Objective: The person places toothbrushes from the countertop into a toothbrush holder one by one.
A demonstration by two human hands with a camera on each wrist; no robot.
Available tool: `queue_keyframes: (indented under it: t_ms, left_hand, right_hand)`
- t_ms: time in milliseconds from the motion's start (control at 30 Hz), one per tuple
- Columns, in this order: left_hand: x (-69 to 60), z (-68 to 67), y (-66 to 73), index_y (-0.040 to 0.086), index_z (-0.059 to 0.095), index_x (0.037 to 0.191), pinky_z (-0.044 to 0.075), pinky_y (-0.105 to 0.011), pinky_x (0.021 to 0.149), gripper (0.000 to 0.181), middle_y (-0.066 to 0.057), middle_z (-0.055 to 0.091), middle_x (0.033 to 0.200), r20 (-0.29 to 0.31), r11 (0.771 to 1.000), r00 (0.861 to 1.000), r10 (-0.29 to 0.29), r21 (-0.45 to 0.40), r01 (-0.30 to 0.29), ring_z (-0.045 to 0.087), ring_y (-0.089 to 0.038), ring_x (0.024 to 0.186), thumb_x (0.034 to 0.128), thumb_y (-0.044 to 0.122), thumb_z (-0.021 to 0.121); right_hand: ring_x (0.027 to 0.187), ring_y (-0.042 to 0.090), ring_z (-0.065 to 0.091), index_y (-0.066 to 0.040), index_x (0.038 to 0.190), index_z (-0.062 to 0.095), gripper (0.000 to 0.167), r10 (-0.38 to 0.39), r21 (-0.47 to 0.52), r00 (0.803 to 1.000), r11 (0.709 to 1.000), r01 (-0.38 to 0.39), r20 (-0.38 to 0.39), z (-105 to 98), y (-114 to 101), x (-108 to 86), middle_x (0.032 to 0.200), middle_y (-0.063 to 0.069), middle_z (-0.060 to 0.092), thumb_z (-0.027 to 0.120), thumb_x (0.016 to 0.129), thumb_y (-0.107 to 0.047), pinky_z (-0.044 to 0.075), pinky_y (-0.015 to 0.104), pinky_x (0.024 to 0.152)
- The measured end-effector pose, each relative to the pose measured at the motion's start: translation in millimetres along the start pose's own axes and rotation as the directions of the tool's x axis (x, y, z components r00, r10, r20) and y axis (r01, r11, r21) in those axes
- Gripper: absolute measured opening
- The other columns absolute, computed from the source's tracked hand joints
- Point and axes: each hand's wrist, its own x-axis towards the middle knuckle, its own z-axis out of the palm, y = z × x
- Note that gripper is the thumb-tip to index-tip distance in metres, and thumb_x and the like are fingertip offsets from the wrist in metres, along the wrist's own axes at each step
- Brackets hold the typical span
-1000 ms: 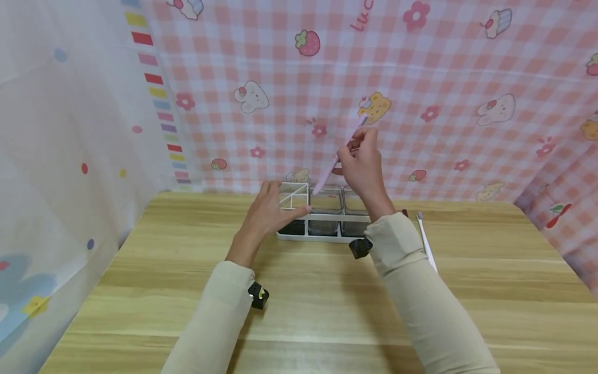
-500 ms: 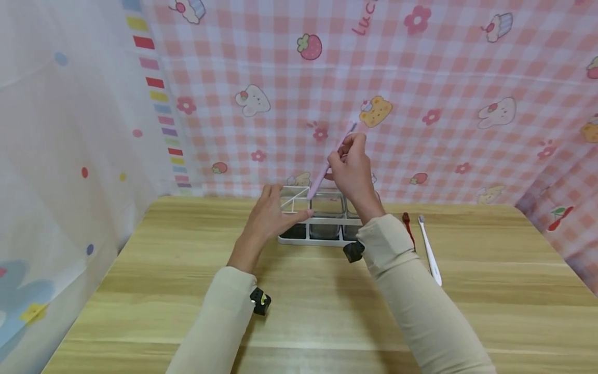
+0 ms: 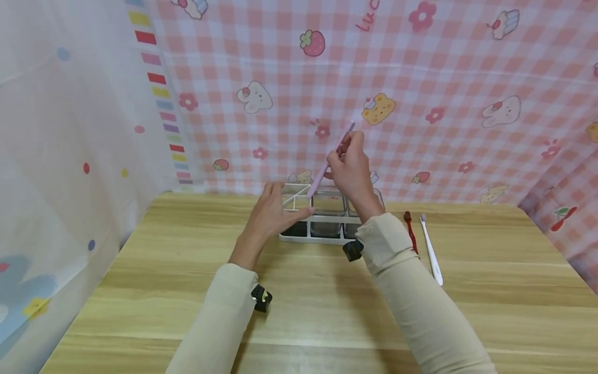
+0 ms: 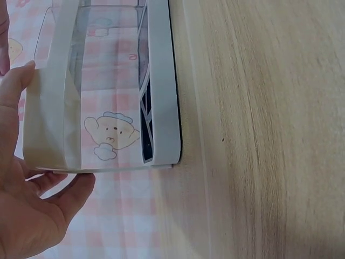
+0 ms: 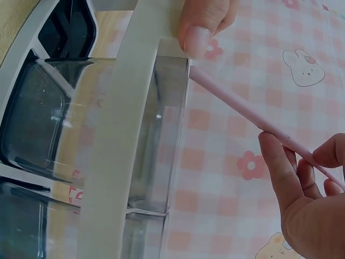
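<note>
1. Right hand (image 3: 352, 170): fingers pinching pink toothbrush (image 3: 320, 179), farther left than one second ago.
2. Long axis: slanted, head up-right, handle end down-left at holder (image 3: 327, 220) top edge; contact unclear.
3. Left hand (image 3: 265, 215): grips holder's left end.
4. Red toothbrush (image 3: 409, 228), white toothbrush (image 3: 432, 252): on table (image 3: 486, 291), right; right sleeve (image 3: 418, 298) partly covers red one.

The right hand (image 5: 318, 216) pinches a slim pink stick (image 5: 242, 108) between thumb and fingers, at the lower right. The stick slants up to the left, its end by the corner of a clear cup (image 5: 170, 129) (whether the two touch is hard to tell). Just above that end, the left hand (image 5: 207, 21) shows only in part, against the pale rack (image 5: 116, 129). A checked cloth (image 5: 215, 172), printed with flowers and a rabbit, hangs behind.
</note>
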Motion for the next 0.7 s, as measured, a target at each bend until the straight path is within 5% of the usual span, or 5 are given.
queue_keyframes:
  t_ms: [700]
  left_hand:
    - [-1.1,-1.4,-0.2,0.001,0.029,0.156,0.039,-0.049,0.110,0.108,-0.018,0.033,0.153,0.005,1.000,1.000,0.017,-0.001,-0.017,0.044,-0.035,0.134,0.0816,0.065,0.073]
  right_hand:
    - [0.090,0.030,0.060,-0.007,0.124,0.034,0.029,-0.013,-0.031,0.998,0.999,0.015,0.057,6.5,4.8,-4.3,0.102,0.014,0.050,0.051,0.101,-0.003,0.061,0.040,0.071]
